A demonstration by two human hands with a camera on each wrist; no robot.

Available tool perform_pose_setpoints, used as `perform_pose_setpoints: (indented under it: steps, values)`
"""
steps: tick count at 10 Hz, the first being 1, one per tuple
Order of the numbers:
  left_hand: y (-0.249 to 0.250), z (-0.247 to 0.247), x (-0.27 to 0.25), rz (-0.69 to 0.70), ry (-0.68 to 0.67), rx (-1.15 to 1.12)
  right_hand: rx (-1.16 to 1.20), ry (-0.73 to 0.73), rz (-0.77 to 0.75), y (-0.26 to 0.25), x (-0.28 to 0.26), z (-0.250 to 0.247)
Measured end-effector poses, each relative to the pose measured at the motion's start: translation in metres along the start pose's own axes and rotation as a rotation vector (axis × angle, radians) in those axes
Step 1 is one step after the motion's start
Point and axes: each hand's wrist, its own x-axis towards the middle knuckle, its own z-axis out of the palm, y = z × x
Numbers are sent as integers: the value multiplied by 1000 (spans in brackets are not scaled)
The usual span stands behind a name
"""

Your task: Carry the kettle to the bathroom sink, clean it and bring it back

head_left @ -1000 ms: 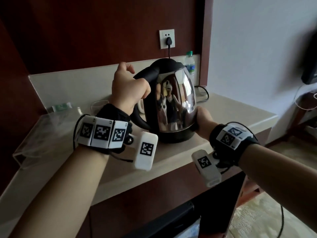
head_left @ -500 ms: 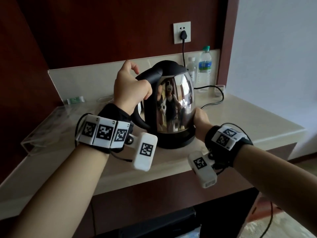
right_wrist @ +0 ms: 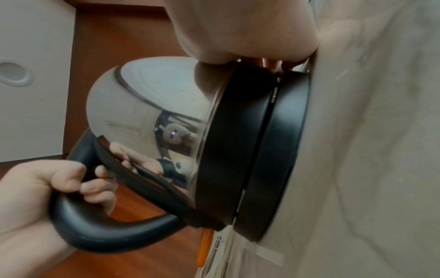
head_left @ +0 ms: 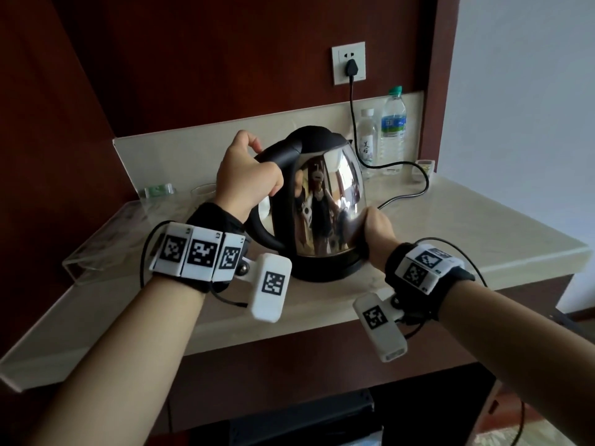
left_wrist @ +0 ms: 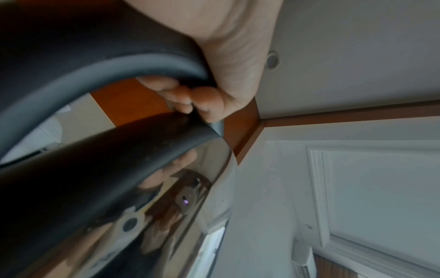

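While we look down across the pale stone table (head_left: 483, 239), its front edge runs just below our wrists and its right corner ends near the white wall, leaving bare room to the right of the kettle (head_left: 325, 201). Behind, a low splashback of the same smooth stone meets a dark red-brown wood panel, so nothing opens that way. On the left a clear acrylic tray (head_left: 106, 249) sits at the table's edge.

We see the kettle upright on its black round base (right_wrist: 283, 150), near the front middle of the table: a mirror-bright steel belly, domed black lid, thick matt black loop handle (right_wrist: 100, 229). Our left hand (head_left: 244, 178) has its fingers (right_wrist: 95, 186) curled tight round the top of that handle. Our right hand (head_left: 376, 230) presses against the lower right of the steel body; its fingers go round behind and we cannot tell how they lie.

A black cord (head_left: 399, 188) snakes from the kettle's base across the table up to a plug in the white wall socket (head_left: 349, 62). Two clear plastic water bottles (head_left: 392, 123) stand at the back right, well clear.

Against half a second ago, the kettle sits lower, its black bottom now closed onto the base, and both grips are unchanged.
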Motion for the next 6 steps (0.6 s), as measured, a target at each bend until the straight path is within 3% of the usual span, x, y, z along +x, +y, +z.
perform_pose_setpoints:
  steps: [2, 3, 5, 6]
  values:
    - [-2, 1, -8, -4, 15, 50, -45, -14, 50, 6, 6, -7]
    - [-4, -2, -11, -90, -37, -122, -41, -51, 67, 1, 2, -14]
    - [8, -11, -16, -202, -123, -157, -21, -178, -16, -44, -20, -23]
    - [18, -22, -10, -184, -70, -202, 70, -108, -11, -77, -29, -19]
